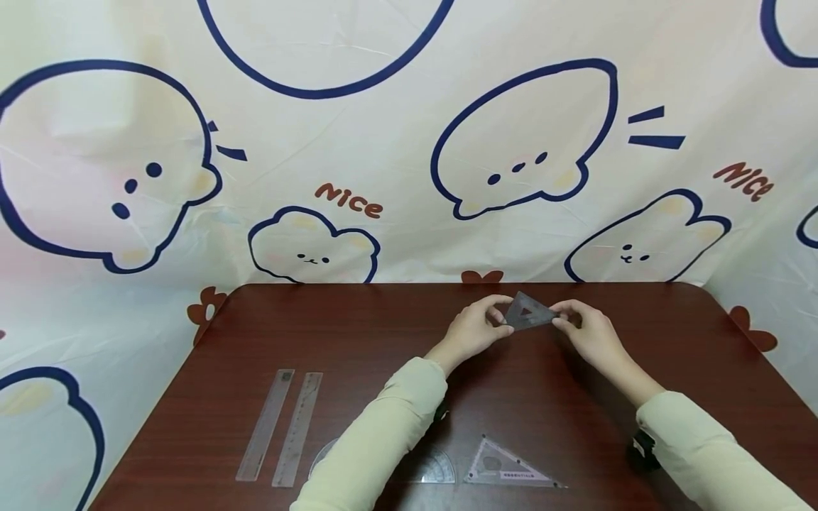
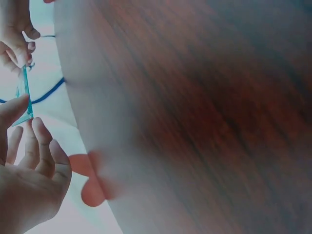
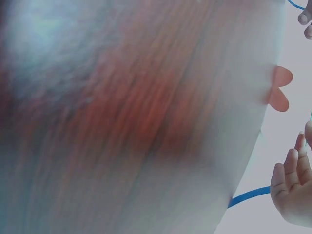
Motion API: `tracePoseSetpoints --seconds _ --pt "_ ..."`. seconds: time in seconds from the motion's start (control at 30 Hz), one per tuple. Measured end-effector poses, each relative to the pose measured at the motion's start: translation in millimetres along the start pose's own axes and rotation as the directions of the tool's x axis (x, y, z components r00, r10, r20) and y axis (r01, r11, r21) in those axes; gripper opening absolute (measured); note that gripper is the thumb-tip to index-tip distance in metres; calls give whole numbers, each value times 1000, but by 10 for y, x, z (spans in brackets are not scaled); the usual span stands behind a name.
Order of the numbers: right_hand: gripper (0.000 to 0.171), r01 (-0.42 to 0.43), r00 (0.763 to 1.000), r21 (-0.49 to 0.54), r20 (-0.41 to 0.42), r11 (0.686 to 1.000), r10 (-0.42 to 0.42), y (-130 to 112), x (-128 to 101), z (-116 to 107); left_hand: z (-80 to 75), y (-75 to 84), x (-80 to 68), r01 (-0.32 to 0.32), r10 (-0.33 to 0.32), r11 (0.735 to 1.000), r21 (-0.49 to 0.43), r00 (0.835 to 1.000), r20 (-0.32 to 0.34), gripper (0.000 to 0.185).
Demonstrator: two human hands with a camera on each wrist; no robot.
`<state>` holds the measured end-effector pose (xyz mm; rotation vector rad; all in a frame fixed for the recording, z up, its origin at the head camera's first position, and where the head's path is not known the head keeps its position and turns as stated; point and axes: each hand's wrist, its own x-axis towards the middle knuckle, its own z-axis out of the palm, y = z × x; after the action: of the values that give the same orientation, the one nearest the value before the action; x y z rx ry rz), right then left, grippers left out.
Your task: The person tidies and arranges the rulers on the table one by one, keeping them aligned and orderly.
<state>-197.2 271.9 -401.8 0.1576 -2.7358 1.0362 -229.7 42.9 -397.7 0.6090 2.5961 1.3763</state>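
Observation:
Near the far edge of the table, a small clear set square [image 1: 529,312] with a triangular cut-out is held up between both hands. My left hand [image 1: 474,329] pinches its left side between thumb and fingers. At its right corner, the thumb and fingertips of my right hand [image 1: 589,331] pinch it too. In the left wrist view the set square [image 2: 25,95] appears almost edge-on, with a bluish tint. The right wrist view catches only part of my right hand [image 3: 295,187] at its right border.
Two clear rulers [image 1: 265,426] [image 1: 298,429] lie side by side on the brown table [image 1: 211,397]. A protractor [image 1: 434,467] lies partly hidden under the left sleeve [image 1: 383,426]. Right of it is another set square [image 1: 508,465]. A cartoon-printed cloth [image 1: 409,142] hangs behind the table.

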Motion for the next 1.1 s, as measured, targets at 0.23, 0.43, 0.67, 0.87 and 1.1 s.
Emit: tracePoseSetpoints --seconds 0.23,0.43,0.67,0.87,1.1 --pt "17 59 997 -6 -47 998 -59 -10 -113 -95 -20 84 -98 -15 13 999 36 998 55 55" --pt "17 84 995 -30 -58 996 -85 17 -212 -140 -44 179 -179 -40 21 990 138 991 136 66" --pt "19 110 991 -78 -65 991 -116 58 -334 -188 -35 278 -267 -99 41 961 259 975 220 68" --pt "22 151 982 -108 -94 983 -162 81 -460 -231 12 360 -331 -142 62 943 301 964 260 69" --pt "23 180 976 -122 -98 976 -193 111 -597 -291 55 457 -397 -184 78 925 331 948 308 68"
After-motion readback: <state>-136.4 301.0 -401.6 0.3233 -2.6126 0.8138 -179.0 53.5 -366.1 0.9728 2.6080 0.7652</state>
